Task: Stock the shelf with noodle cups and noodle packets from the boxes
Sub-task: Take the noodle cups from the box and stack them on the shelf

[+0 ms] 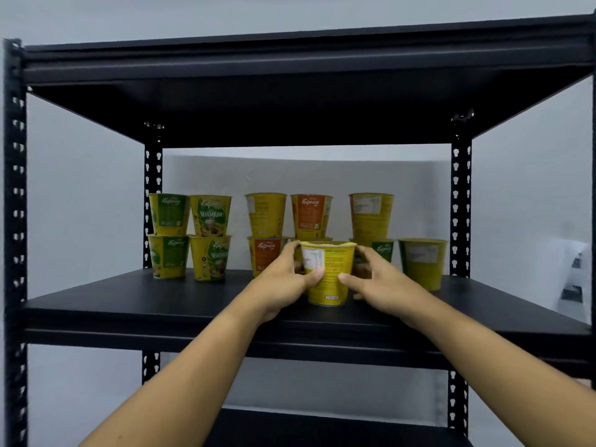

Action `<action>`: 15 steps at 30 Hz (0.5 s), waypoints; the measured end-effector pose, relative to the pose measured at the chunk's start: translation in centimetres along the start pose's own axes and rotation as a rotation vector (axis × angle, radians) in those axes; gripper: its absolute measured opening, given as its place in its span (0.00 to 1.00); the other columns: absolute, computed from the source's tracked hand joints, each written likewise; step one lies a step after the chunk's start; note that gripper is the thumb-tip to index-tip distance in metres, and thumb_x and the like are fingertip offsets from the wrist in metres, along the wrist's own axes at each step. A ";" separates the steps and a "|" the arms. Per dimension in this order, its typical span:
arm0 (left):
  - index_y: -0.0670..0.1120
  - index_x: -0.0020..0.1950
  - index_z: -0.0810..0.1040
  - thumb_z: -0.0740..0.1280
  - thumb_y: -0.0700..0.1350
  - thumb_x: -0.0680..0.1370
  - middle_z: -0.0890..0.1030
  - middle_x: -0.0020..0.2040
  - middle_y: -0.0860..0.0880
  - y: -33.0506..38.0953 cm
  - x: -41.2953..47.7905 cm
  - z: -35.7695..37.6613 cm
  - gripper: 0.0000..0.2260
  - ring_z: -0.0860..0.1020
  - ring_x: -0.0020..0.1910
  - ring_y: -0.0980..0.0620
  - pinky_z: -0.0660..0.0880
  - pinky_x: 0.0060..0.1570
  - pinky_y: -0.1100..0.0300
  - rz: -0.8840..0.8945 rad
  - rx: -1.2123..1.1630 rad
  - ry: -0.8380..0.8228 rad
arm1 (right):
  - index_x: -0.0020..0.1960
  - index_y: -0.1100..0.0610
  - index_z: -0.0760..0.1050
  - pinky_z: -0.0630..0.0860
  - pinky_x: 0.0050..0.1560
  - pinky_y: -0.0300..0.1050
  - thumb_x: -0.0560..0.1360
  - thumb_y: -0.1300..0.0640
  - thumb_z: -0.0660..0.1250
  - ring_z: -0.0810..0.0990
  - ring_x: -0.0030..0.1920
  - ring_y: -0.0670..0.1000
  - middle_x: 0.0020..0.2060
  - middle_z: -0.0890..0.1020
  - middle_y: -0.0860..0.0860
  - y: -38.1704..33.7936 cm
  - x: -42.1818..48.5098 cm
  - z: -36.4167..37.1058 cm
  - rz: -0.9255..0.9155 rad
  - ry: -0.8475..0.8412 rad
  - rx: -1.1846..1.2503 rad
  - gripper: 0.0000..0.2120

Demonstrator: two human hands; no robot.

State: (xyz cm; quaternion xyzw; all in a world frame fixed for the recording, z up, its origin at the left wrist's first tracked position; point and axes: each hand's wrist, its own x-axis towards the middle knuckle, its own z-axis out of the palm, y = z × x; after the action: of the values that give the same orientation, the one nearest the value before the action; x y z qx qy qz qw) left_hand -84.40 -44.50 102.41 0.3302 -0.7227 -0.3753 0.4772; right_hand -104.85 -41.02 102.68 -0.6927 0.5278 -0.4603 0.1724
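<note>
A yellow noodle cup (329, 279) stands upright on the middle black shelf board (129, 301), near its front. My left hand (283, 279) grips its left side with the thumb across the front. My right hand (377, 282) grips its right side the same way. Behind it, several yellow noodle cups stand in stacks of two: green-label cups (190, 235) at the left, orange-label cups (290, 221) in the middle, another stack (371, 217) at the right. A single cup (422, 262) stands at the far right. No boxes or packets are in view.
The black metal rack has perforated uprights (14, 221) and a top shelf (290, 91) overhead. A lower shelf (322, 427) shows below my arms. A pale wall lies behind the rack. Bare board lies in front of the left stacks.
</note>
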 end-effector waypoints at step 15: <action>0.54 0.69 0.68 0.84 0.58 0.64 0.81 0.61 0.54 -0.4 -7.6 -14.7 0.40 0.81 0.59 0.53 0.82 0.55 0.51 -0.065 0.224 0.250 | 0.78 0.44 0.60 0.74 0.68 0.51 0.78 0.42 0.70 0.77 0.66 0.49 0.70 0.76 0.46 -9.8 -0.4 12.4 -0.217 -0.150 -0.102 0.33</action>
State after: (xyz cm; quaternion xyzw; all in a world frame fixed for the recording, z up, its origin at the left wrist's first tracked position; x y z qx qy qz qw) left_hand -68.12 -41.68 102.58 0.4485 -0.6840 -0.2636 0.5114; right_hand -89.15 -39.98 103.19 -0.7860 0.4580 -0.3960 0.1250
